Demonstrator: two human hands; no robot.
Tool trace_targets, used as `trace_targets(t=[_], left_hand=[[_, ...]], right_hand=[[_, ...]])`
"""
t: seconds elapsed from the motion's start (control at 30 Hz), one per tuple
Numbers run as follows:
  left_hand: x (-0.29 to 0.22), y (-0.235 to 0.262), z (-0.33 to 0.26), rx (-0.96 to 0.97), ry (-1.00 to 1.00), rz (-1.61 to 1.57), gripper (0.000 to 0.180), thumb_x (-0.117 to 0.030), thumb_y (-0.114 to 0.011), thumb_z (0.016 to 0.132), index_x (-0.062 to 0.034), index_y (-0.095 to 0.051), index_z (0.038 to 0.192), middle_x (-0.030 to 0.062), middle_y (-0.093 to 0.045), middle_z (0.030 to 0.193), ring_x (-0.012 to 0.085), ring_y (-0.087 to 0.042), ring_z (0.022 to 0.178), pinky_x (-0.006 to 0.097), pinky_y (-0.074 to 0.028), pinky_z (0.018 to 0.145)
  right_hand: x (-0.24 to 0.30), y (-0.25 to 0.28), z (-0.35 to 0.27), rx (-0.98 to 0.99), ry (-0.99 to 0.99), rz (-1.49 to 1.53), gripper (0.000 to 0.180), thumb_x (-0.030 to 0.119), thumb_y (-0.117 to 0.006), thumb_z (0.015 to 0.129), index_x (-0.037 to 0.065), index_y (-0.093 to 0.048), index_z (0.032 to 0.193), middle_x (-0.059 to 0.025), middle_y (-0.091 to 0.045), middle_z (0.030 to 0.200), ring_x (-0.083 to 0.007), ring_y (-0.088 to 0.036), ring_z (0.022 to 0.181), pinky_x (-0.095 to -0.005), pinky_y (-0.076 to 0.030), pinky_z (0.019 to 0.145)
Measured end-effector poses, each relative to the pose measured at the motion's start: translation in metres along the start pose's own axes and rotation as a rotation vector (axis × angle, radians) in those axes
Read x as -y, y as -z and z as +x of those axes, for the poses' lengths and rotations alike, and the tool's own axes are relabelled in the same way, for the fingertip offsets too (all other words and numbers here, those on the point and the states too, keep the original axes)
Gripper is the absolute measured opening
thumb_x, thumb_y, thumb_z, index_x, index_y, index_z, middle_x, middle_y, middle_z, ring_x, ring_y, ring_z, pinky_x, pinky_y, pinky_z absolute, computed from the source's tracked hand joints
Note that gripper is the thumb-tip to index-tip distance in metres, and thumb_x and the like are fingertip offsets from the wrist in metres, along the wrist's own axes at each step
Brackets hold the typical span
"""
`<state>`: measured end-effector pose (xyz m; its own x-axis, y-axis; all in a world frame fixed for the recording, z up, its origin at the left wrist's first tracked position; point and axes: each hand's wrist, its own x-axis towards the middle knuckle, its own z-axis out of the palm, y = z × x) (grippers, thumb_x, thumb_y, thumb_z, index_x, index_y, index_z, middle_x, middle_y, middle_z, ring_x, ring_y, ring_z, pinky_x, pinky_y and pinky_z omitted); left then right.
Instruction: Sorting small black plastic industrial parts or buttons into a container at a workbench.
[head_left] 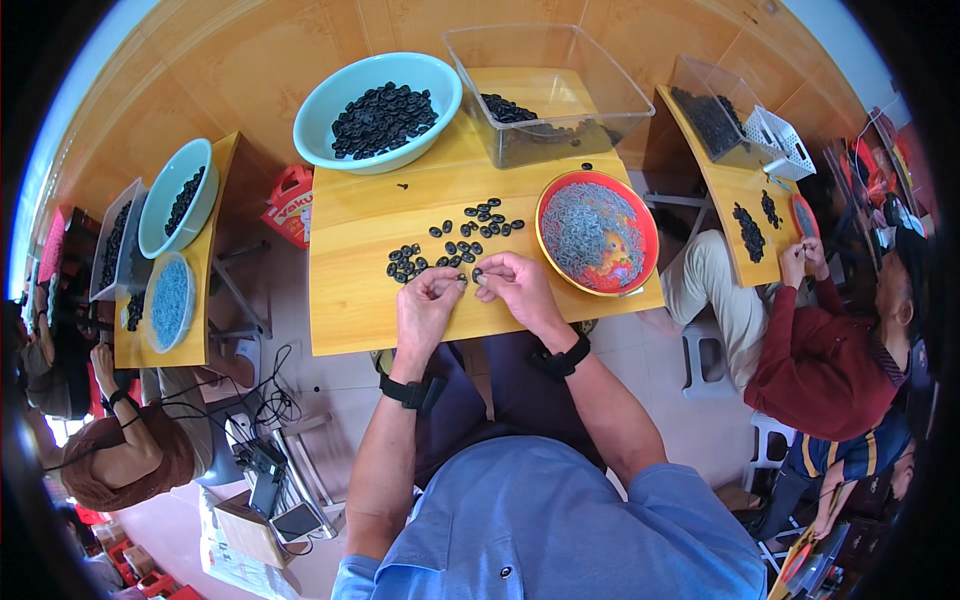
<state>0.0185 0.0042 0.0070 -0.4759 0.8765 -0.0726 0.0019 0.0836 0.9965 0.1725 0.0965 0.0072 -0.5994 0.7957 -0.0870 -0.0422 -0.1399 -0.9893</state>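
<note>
Over the front of the yellow wooden table [350,310], my left hand [428,305] and my right hand [522,292] are close together, fingertips pinched. Between the right fingertips is a small shiny black oval piece [477,273]. At the left fingertips something small and dark shows, too small to make out. Just beyond my hands lie loose black oval pieces [451,247], several in a cluster to the left and others spread further back. To the right stands a red bowl [548,258] with a yellow rim, holding many thin grey pieces [585,225].
A light blue basin [312,128] of black pieces and a clear plastic bin [560,150] stand at the table's back. Side tables carry similar containers, with a seated person [820,370] at right and another [135,450] at left. Black cables [275,400] hang at lower left.
</note>
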Motion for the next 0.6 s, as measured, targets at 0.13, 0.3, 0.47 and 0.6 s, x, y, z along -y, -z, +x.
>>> trace_targets(t=[0.13,0.3,0.47,0.6], left_hand=[[-0.0012,-0.0007,-0.0001,0.001,0.007,0.010,0.015,-0.003,-0.072,0.088,0.0039,-0.069,0.101,0.0028,-0.071,0.079,0.0043,-0.061,0.069,0.020,-0.048,0.064],[-0.0016,-0.0008,0.0007,0.010,0.021,0.041,0.016,-0.002,-0.071,0.088,0.0035,-0.069,0.103,0.0030,-0.071,0.080,0.0050,-0.062,0.070,0.019,-0.048,0.064],[0.0015,0.0002,0.0014,0.023,0.006,0.016,0.016,-0.004,-0.072,0.088,0.0025,-0.069,0.102,0.0022,-0.071,0.078,0.0039,-0.061,0.069,0.019,-0.046,0.061],[-0.0002,-0.0011,0.0016,0.023,0.001,0.019,0.016,-0.004,-0.073,0.088,0.0025,-0.069,0.102,0.0015,-0.070,0.078,0.0036,-0.061,0.068,0.018,-0.045,0.059]], right_hand=[[0.0034,-0.0005,-0.0010,-0.002,0.001,0.003,0.017,-0.003,-0.061,0.091,-0.009,-0.064,0.107,-0.0136,-0.071,0.089,-0.0157,-0.071,0.074,-0.0268,-0.057,0.067],[0.0017,0.0023,0.0006,0.011,-0.004,0.030,0.017,-0.002,-0.061,0.091,-0.008,-0.064,0.107,-0.0128,-0.071,0.089,-0.0154,-0.070,0.073,-0.0269,-0.057,0.066],[0.0018,0.0009,0.0015,0.008,0.009,0.022,0.017,-0.001,-0.062,0.091,-0.008,-0.064,0.106,-0.0121,-0.071,0.088,-0.0149,-0.069,0.072,-0.0270,-0.057,0.066],[0.0028,0.0037,0.0022,0.038,-0.014,0.003,0.016,0.001,-0.063,0.092,-0.006,-0.065,0.107,-0.0108,-0.071,0.087,-0.0140,-0.069,0.074,-0.0262,-0.056,0.067]])
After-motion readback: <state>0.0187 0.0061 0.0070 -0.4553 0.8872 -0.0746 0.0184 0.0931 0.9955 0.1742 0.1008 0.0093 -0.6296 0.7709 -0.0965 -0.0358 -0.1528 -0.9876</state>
